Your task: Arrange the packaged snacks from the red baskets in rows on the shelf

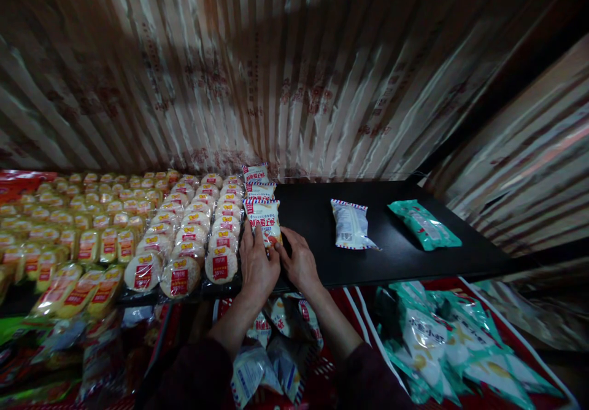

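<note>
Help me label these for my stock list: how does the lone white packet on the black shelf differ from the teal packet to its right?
The white packet has striped ends; the teal packet has plain teal ends. The teal packet looks longer and lies more slanted than the white packet. Both lie on the black shelf.

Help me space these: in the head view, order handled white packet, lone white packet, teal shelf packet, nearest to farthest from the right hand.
1. Handled white packet, upper left
2. Lone white packet, right side
3. Teal shelf packet, farther right
</note>
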Demonstrator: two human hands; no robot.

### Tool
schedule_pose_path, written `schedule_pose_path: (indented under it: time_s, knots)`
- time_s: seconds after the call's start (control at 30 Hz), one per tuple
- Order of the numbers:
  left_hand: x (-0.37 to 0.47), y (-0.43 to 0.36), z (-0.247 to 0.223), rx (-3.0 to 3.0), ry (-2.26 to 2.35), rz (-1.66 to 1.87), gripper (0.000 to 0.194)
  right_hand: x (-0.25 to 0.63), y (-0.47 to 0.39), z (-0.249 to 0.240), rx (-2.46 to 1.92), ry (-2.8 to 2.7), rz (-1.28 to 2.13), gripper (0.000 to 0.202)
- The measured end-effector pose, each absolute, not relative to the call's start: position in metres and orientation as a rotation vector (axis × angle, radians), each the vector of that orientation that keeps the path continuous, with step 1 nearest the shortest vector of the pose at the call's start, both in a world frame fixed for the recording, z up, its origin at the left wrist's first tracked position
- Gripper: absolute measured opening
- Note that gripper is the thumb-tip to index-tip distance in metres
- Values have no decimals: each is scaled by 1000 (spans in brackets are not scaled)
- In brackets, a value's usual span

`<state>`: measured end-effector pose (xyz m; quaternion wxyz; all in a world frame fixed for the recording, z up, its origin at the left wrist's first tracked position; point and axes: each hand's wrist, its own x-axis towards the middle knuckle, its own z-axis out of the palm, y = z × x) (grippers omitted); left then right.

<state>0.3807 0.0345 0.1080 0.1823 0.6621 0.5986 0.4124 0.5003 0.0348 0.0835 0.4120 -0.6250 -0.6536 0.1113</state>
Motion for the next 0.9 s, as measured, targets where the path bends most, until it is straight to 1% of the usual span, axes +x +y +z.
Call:
schedule_pose_path:
  time_s: [0.13, 0.27, 0.4, 0.5, 0.63, 0.73, 0.9]
  knots:
    - [379, 34, 110, 1867, 1666, 1171, 59, 500, 34, 84, -1575, -1620, 302, 40]
    - [378, 32, 113, 1910, 1601, 1224, 56, 499, 30, 88, -1561, -1573, 342, 39]
    - [380, 27, 118, 1984, 1493, 1302, 43, 499, 24, 93, -1555, -1560, 377, 37]
    - [382, 22, 123, 2039, 1332, 1325, 33, 500, 15, 100, -1527, -1567, 381, 31]
    - [383, 10, 125, 2111, 1033, 1240, 31, 503, -4, 104, -1458, -1588, 367, 25]
    - [383, 2, 125, 2149, 893, 1174, 29, 510, -21, 103, -1408, -1627, 382, 19]
    - [380, -4, 131, 2166, 761, 882, 28, 533, -41, 108, -1355, -1822, 562, 12]
